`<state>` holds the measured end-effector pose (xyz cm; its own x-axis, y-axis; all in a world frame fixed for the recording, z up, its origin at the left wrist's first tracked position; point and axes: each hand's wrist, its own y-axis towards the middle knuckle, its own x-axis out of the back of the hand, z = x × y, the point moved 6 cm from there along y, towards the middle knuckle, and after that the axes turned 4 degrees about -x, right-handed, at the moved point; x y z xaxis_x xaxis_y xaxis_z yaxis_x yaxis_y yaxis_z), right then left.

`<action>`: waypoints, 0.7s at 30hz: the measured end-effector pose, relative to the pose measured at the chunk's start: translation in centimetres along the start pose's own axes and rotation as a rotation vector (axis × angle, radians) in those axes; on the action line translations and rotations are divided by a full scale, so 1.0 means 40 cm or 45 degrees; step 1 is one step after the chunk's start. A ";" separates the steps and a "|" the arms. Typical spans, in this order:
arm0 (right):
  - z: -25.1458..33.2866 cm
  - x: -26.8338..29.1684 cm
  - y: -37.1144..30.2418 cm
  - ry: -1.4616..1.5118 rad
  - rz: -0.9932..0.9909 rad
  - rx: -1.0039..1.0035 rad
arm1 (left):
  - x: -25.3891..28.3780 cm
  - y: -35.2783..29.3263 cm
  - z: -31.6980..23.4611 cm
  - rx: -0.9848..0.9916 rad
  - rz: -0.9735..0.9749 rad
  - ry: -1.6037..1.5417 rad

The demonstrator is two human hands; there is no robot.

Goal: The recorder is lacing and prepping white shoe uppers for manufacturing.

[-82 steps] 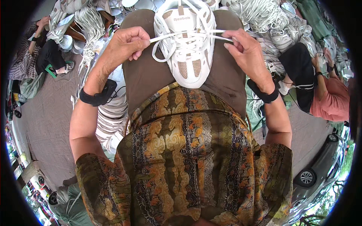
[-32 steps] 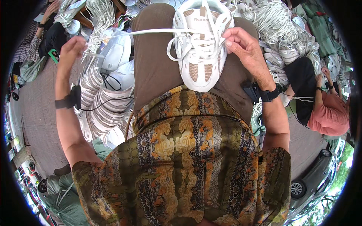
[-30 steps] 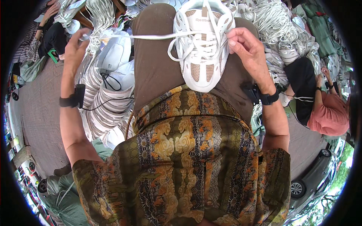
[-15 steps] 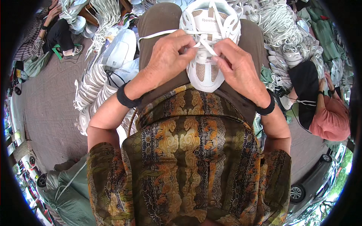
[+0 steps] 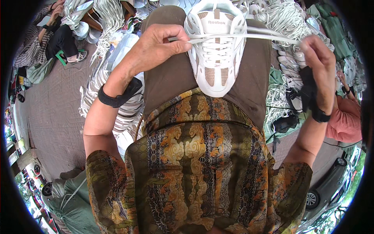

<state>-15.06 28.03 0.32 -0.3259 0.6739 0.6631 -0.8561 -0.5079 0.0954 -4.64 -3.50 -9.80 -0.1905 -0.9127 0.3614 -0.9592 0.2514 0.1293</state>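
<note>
A white sneaker [image 5: 219, 84] with beige mesh panels rests on my lap, its toe toward me. White shoelaces [image 5: 216, 50] cross its front in several rows. Left of the shoe's upper part, my left hand [image 5: 167, 41] pinches lace between thumb and fingers. My right hand [image 5: 319, 56] is well out to the right, closed on lace strands and a little blurred. Between my hands the free shoelace [image 5: 269, 36] runs nearly level over the shoe's tongue. My brown-trousered thighs lie under the shoe.
Piled white shoe parts [image 5: 117, 117] lie left of my legs, and a heap of white laces [image 5: 286, 17] is at the far right. Another person in a pink top [image 5: 344, 121] sits at right; one in a checked top is at far left. A dark car [image 5: 325, 191] stands lower right.
My right hand has moved far out to the right, drawing the lace strands out straight. My left hand has shifted slightly left and up. The loop between my fingers over the shoe is gone.
</note>
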 end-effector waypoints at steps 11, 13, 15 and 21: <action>-0.139 0.226 0.005 -0.284 -0.223 -0.114 | -0.024 0.034 -0.017 -0.291 -0.349 0.406; -0.208 0.256 0.050 -0.277 -0.210 -0.074 | -0.024 0.036 0.001 -0.292 -0.344 0.423; -0.296 0.296 0.091 -0.423 -0.266 -0.082 | -0.029 0.036 0.006 -0.298 -0.330 0.429; -0.278 0.068 0.101 -0.582 -0.196 0.114 | -0.020 0.001 0.013 -0.220 -0.379 0.648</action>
<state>-23.84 33.76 -5.74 0.0285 0.4503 0.8924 -0.8360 -0.4787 0.2683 -4.62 -2.93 -10.56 0.2446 -0.6941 0.6770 -0.9001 0.0970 0.4247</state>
